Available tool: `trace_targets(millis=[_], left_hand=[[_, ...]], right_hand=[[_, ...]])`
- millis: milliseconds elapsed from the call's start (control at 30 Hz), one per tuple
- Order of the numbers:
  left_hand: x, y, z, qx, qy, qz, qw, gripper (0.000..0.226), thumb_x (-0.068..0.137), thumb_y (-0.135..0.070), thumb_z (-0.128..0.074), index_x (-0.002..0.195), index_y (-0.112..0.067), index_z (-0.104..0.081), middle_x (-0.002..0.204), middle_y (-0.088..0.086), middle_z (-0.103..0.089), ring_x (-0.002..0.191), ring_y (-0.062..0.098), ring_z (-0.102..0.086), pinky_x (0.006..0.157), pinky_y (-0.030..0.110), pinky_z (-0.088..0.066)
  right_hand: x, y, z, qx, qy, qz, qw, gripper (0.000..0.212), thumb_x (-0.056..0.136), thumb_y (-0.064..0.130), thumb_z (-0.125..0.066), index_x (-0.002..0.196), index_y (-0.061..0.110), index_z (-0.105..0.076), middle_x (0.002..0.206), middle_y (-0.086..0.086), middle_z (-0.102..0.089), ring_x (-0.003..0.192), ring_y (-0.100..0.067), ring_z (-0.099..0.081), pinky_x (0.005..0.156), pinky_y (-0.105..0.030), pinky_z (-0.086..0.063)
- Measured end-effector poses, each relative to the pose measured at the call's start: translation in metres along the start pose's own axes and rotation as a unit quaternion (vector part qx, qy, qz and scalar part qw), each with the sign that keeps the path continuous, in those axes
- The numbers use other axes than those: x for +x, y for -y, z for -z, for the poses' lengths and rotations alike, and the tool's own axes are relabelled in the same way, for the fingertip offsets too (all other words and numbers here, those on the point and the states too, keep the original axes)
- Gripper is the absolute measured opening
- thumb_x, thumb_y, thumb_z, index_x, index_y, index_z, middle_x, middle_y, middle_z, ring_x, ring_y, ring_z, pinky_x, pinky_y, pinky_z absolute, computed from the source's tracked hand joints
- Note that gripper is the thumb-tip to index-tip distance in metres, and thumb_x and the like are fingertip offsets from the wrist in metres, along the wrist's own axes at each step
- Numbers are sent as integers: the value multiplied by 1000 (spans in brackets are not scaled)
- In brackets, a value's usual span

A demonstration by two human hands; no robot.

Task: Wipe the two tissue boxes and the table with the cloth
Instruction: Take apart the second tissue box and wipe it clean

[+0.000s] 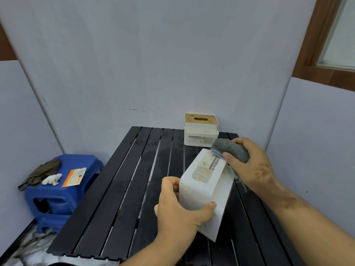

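Note:
My left hand (178,210) grips a white tissue box (203,191), holding it tilted above the black slatted table (119,189). The box's labelled side faces up. My right hand (253,166) is closed around a bunched grey cloth (230,149) and presses it against the far upper end of that box. A second white tissue box (200,131) with a wooden slotted lid stands upright at the table's far edge, near the wall, with neither hand touching it.
A blue plastic stool (57,192) stands left of the table, carrying a dark green cloth (41,172), a crumpled white tissue (51,179) and an orange-and-white packet (75,176). Grey wall panels close in the table at the back and right.

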State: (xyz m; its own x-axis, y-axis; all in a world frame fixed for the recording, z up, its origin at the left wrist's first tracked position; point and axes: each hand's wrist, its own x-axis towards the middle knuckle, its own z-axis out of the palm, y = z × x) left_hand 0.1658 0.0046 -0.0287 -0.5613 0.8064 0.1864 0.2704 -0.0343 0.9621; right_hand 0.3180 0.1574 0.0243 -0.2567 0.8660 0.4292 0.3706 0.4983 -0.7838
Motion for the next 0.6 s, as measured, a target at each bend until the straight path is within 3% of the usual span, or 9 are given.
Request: trace_targets(millis=[100,167,233,300,400,467,533,600], left_hand=[[3,-1,-5,9,-4,18,1000,72,40,-54,-90,95,-46,-44,96,-27,-60,105,20,-57,79,42,-56],[2,-6,-8,29,-9,20,999,73,42,-56,-90,95,-44,-41,95,-22,-60,104,19,-54,73,33,-51],[2,-15,-10,74,9,15,997,79,46,-57,-91,99,-42,-35,99,-21,-55,103,15,-46,70,24,-39],[5,-21,-3,119,64,2,991,95,45,-61,-91,114,-43,-28,101,-19,-52,101,12,-43,76,27,-41],[20,-33,27,208,188,-21,960,116,44,-59,-92,132,-50,-17,102,-17,-55,104,13,-55,94,40,-50],[30,-45,51,279,238,-54,929,108,59,-43,-93,134,-55,-17,108,-20,-55,109,7,-54,102,41,-48],[41,-61,66,321,240,-96,911,97,73,-28,-88,135,-56,-20,114,-25,-51,115,4,-52,106,42,-47],[51,-81,66,363,255,-147,884,90,79,-22,-83,138,-53,-24,127,-25,-49,125,7,-47,111,44,-42]], right_hand=[[-17,1,11,-23,42,51,998,33,84,23,-79,106,38,-61,91,12,-63,74,-9,-62,67,-18,-51],[-32,12,20,-45,77,82,993,36,80,21,-82,104,40,-64,99,20,-64,86,0,-63,75,-8,-48],[-43,19,30,-54,104,95,989,34,79,21,-84,104,35,-66,105,17,-66,97,-3,-63,81,-9,-48],[-52,22,41,-53,104,79,990,33,78,21,-84,102,34,-68,102,15,-67,95,-3,-64,78,-11,-50],[-58,20,56,-38,78,36,996,31,77,17,-85,95,36,-68,96,11,-70,88,-3,-65,72,-15,-55],[-60,19,63,-25,71,5,997,28,78,16,-84,91,35,-68,94,7,-71,80,-6,-67,62,-18,-57],[-61,16,68,-34,70,-14,997,24,78,19,-84,89,33,-68,90,3,-71,76,-10,-68,58,-17,-56],[-62,12,71,-51,88,-25,995,22,78,22,-84,89,32,-67,84,-2,-71,68,-24,-70,57,-27,-60]])
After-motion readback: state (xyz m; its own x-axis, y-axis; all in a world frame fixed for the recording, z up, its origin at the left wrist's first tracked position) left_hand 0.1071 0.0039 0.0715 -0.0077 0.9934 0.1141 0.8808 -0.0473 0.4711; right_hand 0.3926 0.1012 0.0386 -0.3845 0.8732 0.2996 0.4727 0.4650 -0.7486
